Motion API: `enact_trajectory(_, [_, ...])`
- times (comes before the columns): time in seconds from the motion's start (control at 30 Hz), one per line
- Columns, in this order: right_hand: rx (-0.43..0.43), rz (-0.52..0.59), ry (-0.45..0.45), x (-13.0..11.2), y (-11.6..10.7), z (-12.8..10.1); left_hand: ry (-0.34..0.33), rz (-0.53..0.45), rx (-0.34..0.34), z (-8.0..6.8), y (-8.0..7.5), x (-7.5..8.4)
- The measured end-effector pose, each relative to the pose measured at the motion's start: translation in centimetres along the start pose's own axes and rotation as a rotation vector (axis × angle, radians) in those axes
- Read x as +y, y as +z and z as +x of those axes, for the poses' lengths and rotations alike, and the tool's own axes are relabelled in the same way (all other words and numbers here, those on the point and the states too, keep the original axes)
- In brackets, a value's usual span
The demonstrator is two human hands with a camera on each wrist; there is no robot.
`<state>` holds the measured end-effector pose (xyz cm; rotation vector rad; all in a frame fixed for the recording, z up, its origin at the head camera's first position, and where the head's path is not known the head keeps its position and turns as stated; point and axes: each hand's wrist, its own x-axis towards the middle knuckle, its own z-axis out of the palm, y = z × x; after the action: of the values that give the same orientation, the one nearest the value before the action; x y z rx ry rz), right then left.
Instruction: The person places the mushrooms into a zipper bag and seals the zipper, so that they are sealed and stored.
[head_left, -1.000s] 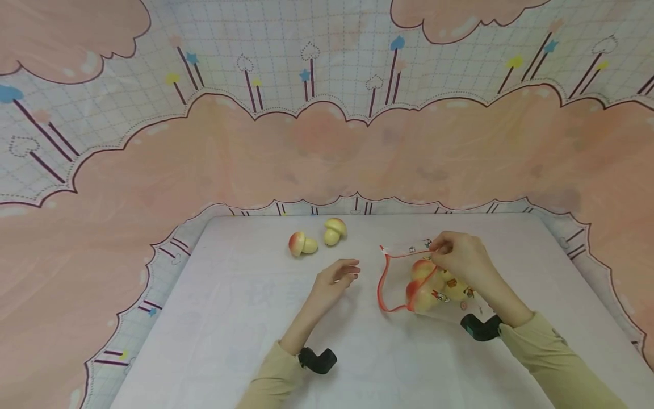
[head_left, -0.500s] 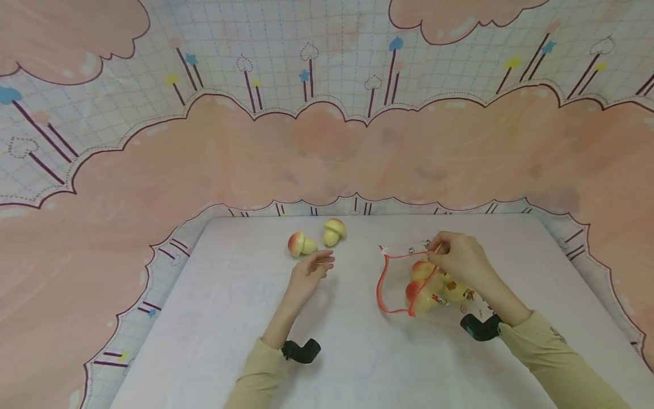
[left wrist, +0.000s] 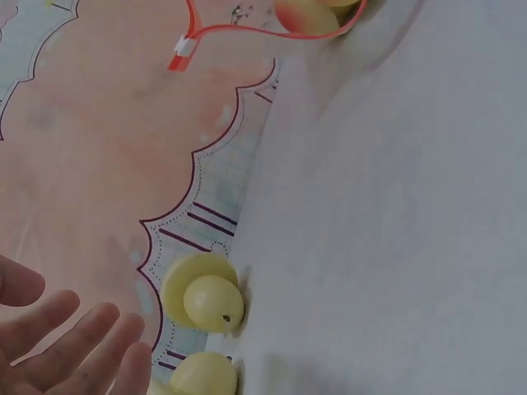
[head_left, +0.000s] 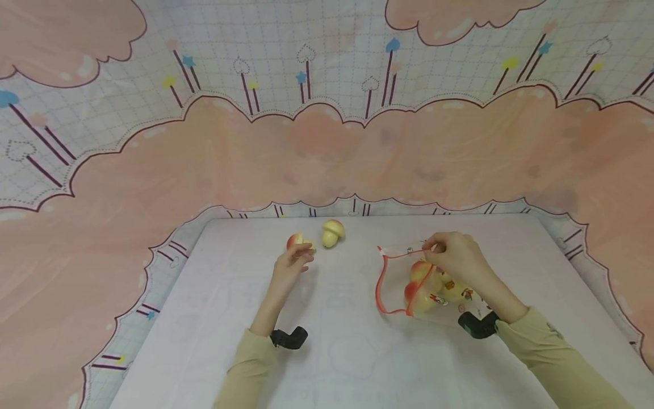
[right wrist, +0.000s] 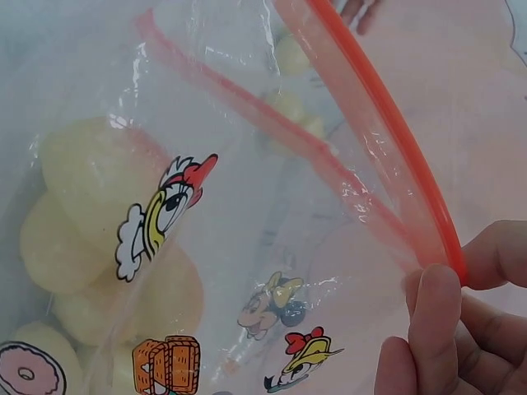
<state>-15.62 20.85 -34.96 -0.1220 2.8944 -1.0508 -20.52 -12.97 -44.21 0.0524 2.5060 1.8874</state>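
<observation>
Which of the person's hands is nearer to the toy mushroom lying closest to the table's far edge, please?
Left. The left hand reaches a neighbouring mushroom just beside that far mushroom. The right hand is off to the side, pinching the red rim of the zip bag.

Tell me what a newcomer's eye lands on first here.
The clear bag with its red zip rim, holding toy mushrooms, right of centre on the white table; the right hand pinches its rim. The left hand reaches a loose toy mushroom near the far edge, another mushroom beside it.
</observation>
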Motion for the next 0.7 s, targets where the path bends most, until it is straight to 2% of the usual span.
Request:
enact_trajectory(0.13, [-0.005, -0.003, 0.004, -0.1, 0.0, 0.1, -0.013, 0.010, 0.023, 0.8, -0.8, -0.1])
enact_trajectory(0.43, [-0.021, -0.004, 0.004, -0.1, 0.1, 0.3, 0.006, 0.066, 0.062, 2.4, -2.3, -0.4])
enact_trajectory(0.7, [-0.031, -0.007, 0.010, 0.0, 0.3, 0.5, 0.005, 0.061, 0.090, 3.7, -3.5, -1.1])
